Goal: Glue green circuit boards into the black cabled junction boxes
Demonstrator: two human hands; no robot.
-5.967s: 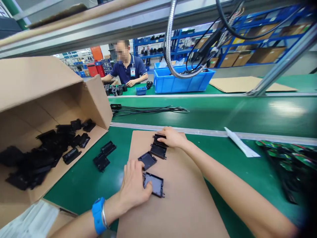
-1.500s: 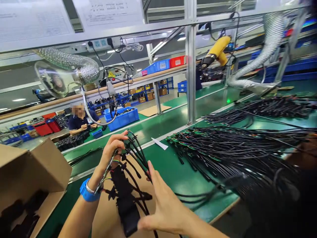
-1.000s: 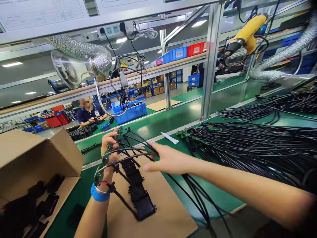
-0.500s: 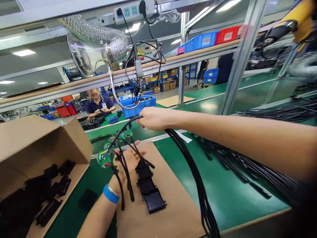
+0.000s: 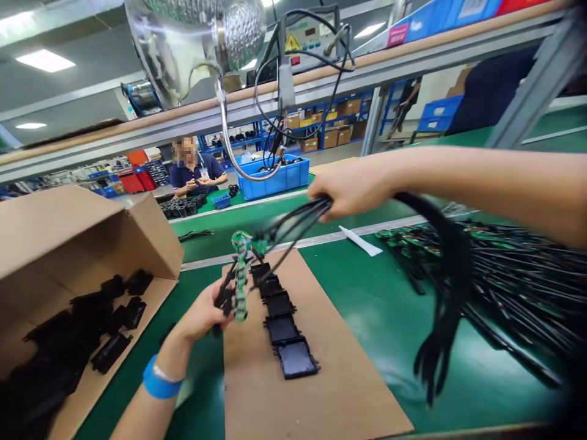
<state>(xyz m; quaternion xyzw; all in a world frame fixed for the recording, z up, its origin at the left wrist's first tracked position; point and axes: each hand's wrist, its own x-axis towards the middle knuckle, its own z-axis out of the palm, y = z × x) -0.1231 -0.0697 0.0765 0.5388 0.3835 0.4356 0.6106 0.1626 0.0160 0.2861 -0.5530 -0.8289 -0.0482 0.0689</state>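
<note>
Right of the left hand, a row of black housings is laid on a cardboard sheet. By that hand's curled fingers, short black leads are gripped, green circuit boards being suspended just beside them. Farther out, a black cable bundle is pinched in the right hand, beyond which a blue bin is seen.

- On the flat brown cardboard sheet: square black plastic cases in a row.
- Left of it: open brown cardboard box.
- Right of it: heaped thin black cables.
- Behind it: rectangular blue plastic bin.
</note>
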